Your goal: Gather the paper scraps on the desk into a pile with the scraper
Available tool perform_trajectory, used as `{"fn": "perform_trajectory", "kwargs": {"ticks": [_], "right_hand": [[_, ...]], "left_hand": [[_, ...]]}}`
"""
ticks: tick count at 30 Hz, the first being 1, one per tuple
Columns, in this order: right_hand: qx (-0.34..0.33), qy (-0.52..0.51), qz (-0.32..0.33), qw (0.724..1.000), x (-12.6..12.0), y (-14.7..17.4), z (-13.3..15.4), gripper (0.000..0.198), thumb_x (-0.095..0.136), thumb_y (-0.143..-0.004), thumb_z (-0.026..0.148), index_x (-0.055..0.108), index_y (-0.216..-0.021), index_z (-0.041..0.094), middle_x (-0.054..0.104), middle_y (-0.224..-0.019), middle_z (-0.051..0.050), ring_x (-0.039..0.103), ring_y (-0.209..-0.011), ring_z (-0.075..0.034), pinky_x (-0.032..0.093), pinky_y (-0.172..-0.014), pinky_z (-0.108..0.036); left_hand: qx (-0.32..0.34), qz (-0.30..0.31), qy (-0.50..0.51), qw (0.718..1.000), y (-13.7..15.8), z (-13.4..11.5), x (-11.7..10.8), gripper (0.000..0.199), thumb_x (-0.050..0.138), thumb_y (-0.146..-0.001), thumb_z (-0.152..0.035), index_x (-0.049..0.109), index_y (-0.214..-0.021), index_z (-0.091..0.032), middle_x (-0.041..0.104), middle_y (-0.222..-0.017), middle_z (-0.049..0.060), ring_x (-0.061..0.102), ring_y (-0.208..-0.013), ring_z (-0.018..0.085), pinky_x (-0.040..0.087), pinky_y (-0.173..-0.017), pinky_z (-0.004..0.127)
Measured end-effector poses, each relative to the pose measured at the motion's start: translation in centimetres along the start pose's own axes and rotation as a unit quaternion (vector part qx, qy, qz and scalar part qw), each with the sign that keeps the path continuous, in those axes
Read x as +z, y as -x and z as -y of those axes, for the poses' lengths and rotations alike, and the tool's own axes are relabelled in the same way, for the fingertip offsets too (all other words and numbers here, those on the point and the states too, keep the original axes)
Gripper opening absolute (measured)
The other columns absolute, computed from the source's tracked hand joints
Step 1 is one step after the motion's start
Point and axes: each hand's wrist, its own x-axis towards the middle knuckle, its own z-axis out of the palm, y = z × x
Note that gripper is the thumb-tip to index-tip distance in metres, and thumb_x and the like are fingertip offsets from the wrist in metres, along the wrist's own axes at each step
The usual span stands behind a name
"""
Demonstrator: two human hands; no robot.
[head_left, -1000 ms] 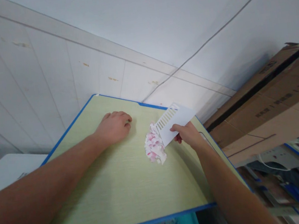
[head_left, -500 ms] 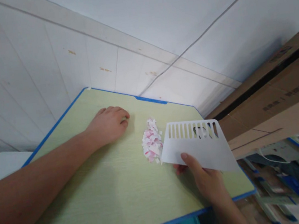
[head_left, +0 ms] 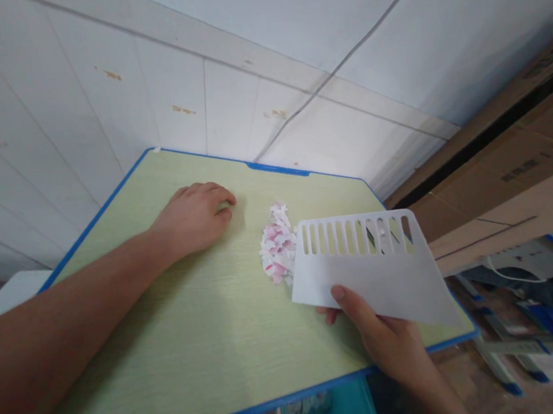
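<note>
My right hand (head_left: 382, 328) grips the near edge of a flat white plastic scraper (head_left: 361, 284) with a row of slots along its far side. The thumb lies on top and the fingers are underneath. The scraper is tilted above the desk, and its left edge overlaps the right side of a small heap of torn white and pink paper scraps (head_left: 278, 250). Left of the heap, my left hand (head_left: 194, 217) rests palm down on the desk, fingers loosely bent and thumb apart, holding nothing. A gap separates it from the scraps.
The pale green desk (head_left: 213, 349) has blue edging and stands against a white panelled wall (head_left: 243, 97). A grey cable (head_left: 340, 68) runs down the wall behind it. Cardboard boxes (head_left: 519, 170) lean at the right. Below the front edge is a teal bin (head_left: 354, 409).
The scraper has moved slightly left and now covers the heap's lower right edge. My left hand keeps its place on the desk. The whole view has shifted a little.
</note>
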Motion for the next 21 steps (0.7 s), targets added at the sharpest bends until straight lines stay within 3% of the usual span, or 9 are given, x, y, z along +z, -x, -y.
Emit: {"fn": "perform_trajectory", "kwargs": {"ticks": [8, 13, 17, 21], "right_hand": [[-0.037, 0.055, -0.034, 0.997, 0.9, -1.1, -1.1, 0.051, 0.074, -0.119, 0.060, 0.086, -0.078, 0.032, 0.093, -0.097, -0.005, 0.088, -0.106, -0.034, 0.061, -0.119, -0.047], [-0.043, 0.100, -0.052, 0.993, 0.3, -0.4, -1.7, 0.051, 0.078, -0.115, 0.066, 0.083, -0.076, 0.033, 0.090, -0.090, -0.005, 0.086, -0.098, -0.034, 0.062, -0.122, -0.051], [-0.032, 0.077, -0.052, 0.995, -0.1, 1.1, -1.8, 0.050, 0.085, -0.110, 0.069, 0.082, -0.073, 0.034, 0.087, -0.083, -0.006, 0.084, -0.095, -0.035, 0.069, -0.114, -0.051], [-0.003, 0.040, -0.024, 0.999, 0.0, 3.2, -1.6, 0.046, 0.088, -0.109, 0.063, 0.085, -0.075, 0.032, 0.085, -0.078, -0.005, 0.082, -0.078, -0.032, 0.073, -0.098, -0.049]], "left_hand": [[0.008, -0.010, -0.015, 1.000, 0.1, 0.2, 0.3, 0.055, 0.045, -0.108, -0.039, 0.086, -0.143, -0.024, 0.084, -0.162, 0.010, 0.075, -0.151, 0.033, 0.054, -0.136, 0.047], [0.005, -0.013, -0.011, 1.000, 0.0, 0.1, 0.3, 0.056, 0.046, -0.108, -0.038, 0.087, -0.144, -0.024, 0.084, -0.161, 0.010, 0.075, -0.152, 0.034, 0.053, -0.136, 0.048], [0.006, -0.014, -0.002, 1.000, -0.1, 0.2, 0.4, 0.055, 0.047, -0.108, -0.040, 0.087, -0.144, -0.025, 0.085, -0.157, 0.010, 0.075, -0.150, 0.035, 0.053, -0.136, 0.050], [0.006, -0.016, 0.000, 1.000, -0.2, 0.2, 0.6, 0.056, 0.046, -0.110, -0.040, 0.086, -0.146, -0.026, 0.083, -0.159, 0.010, 0.073, -0.152, 0.035, 0.052, -0.136, 0.049]]}}
